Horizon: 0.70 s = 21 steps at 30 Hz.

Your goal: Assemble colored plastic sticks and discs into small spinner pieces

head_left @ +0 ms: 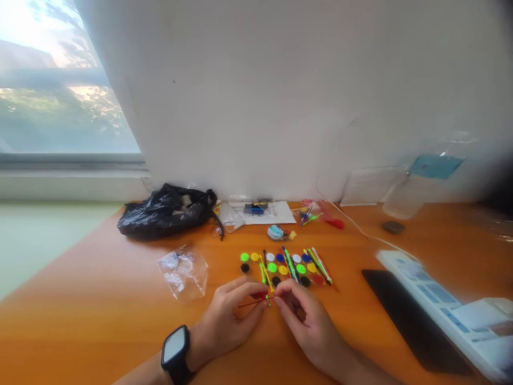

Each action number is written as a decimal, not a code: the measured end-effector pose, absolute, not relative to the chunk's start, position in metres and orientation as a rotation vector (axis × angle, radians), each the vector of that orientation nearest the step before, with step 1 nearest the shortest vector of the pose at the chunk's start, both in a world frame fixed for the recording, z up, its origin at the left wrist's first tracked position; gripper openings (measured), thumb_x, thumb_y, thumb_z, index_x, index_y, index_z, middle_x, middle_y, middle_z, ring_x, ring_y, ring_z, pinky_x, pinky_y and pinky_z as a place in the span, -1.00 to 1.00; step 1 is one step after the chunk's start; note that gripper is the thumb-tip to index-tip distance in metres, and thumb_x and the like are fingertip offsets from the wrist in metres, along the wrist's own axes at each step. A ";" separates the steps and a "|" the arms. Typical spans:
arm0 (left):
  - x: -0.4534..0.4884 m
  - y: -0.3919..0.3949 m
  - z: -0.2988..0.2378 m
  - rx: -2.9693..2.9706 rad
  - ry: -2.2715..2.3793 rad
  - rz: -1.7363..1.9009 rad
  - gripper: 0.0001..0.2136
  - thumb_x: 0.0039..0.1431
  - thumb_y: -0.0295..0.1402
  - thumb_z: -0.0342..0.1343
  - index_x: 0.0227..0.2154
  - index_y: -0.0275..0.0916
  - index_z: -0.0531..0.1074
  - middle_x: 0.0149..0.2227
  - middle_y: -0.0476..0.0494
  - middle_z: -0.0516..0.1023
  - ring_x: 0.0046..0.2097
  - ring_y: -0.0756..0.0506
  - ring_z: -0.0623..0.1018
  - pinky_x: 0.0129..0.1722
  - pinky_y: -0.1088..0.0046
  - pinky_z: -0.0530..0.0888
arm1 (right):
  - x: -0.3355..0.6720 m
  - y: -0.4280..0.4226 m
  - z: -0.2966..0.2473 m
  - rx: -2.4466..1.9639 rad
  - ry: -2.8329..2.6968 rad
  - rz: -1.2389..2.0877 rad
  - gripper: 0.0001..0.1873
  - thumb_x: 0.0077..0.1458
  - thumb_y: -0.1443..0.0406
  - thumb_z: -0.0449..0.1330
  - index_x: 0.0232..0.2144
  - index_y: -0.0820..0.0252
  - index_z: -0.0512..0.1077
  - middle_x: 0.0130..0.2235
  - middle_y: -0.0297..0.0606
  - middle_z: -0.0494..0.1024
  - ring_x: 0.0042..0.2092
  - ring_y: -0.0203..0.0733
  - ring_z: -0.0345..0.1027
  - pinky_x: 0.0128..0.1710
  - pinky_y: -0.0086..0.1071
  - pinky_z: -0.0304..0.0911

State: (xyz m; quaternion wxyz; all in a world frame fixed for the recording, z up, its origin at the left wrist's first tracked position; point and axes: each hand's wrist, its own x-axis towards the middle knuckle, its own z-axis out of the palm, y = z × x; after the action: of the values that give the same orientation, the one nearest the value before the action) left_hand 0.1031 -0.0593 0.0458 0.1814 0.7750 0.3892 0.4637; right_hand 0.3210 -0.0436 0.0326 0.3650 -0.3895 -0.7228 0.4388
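Observation:
My left hand is closed in a pinch around a thin red plastic stick, with a small red disc between its fingers. Fingertips of my right hand are pinched at the other end of the stick, near the left fingertips. Just beyond both hands lie small coloured discs in loose rows, among them a green disc, a black disc and a white disc. Arrow-tipped sticks in several colours lie among them, including a yellow stick. The fingers partly hide the red pieces.
A clear plastic bag lies left of the discs. Farther back are a black plastic bag, a round tin-like item and a packet of coloured sticks. To the right are a black pad and a white power strip.

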 end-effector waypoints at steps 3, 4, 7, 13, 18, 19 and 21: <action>0.103 -0.060 0.046 2.205 1.087 1.321 -0.83 0.30 -0.49 0.18 -0.10 -0.19 0.57 -0.25 -0.15 0.68 -0.24 -0.07 0.67 -0.21 0.52 0.58 | 0.321 -0.046 0.036 -0.988 -1.878 1.102 -0.76 0.46 0.12 0.08 -0.21 0.12 0.40 -0.32 -0.34 0.38 -0.31 -0.22 0.25 -0.28 -0.40 0.23; 0.103 -0.060 0.046 2.207 1.087 1.313 -0.83 0.29 -0.49 0.18 -0.11 -0.19 0.57 -0.26 -0.16 0.68 -0.25 -0.07 0.67 -0.22 0.52 0.57 | 0.321 -0.046 0.037 -0.986 -1.885 1.091 -0.76 0.46 0.12 0.08 -0.21 0.12 0.40 -0.32 -0.34 0.38 -0.31 -0.22 0.25 -0.28 -0.40 0.23; 0.103 -0.061 0.045 2.203 1.085 1.287 -0.85 0.27 -0.50 0.18 -0.14 -0.19 0.57 -0.28 -0.15 0.66 -0.26 -0.06 0.66 -0.23 0.53 0.55 | 0.321 -0.047 0.040 -0.989 -1.906 1.068 -0.75 0.46 0.12 0.07 -0.22 0.12 0.41 -0.32 -0.33 0.38 -0.32 -0.21 0.25 -0.29 -0.39 0.23; 0.104 -0.063 0.043 2.196 1.107 1.282 -0.84 0.24 -0.52 0.19 -0.17 -0.19 0.56 -0.33 -0.09 0.64 -0.31 -0.03 0.61 -0.25 0.55 0.51 | 0.320 -0.048 0.039 -0.993 -1.912 1.070 -0.73 0.47 0.10 0.06 -0.21 0.11 0.40 -0.31 -0.32 0.38 -0.32 -0.21 0.25 -0.29 -0.37 0.21; 0.103 -0.065 0.054 2.043 1.008 1.248 -0.91 0.30 -0.44 0.19 -0.20 -0.22 0.59 -0.28 -0.17 0.65 -0.23 -0.09 0.62 -0.17 0.47 0.52 | 0.321 -0.049 0.044 -0.966 -1.930 1.039 -0.76 0.48 0.13 0.04 -0.20 0.10 0.39 -0.30 -0.32 0.37 -0.31 -0.20 0.23 -0.28 -0.36 0.21; 0.101 -0.064 0.055 1.984 0.966 1.227 -0.89 0.34 -0.39 0.18 -0.19 -0.23 0.60 -0.22 -0.22 0.66 -0.17 -0.12 0.62 -0.10 0.42 0.53 | 0.321 -0.049 0.045 -0.945 -1.937 1.019 -0.76 0.48 0.14 0.03 -0.20 0.10 0.39 -0.28 -0.30 0.38 -0.30 -0.20 0.24 -0.26 -0.35 0.23; 0.098 -0.062 0.055 1.802 0.885 1.169 -0.83 0.40 -0.31 0.16 -0.17 -0.25 0.62 -0.10 -0.28 0.66 -0.06 -0.17 0.63 0.01 0.34 0.52 | 0.322 -0.049 0.046 -0.897 -1.938 0.972 -0.78 0.49 0.17 0.01 -0.18 0.09 0.39 -0.24 -0.27 0.41 -0.26 -0.17 0.29 -0.21 -0.33 0.26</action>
State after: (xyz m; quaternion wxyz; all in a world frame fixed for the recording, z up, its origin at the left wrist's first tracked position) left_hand 0.0981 -0.0618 0.0546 0.3979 0.7116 0.3496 0.4616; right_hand 0.3224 -0.0485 0.0459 0.3869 -0.3526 -0.7616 0.3821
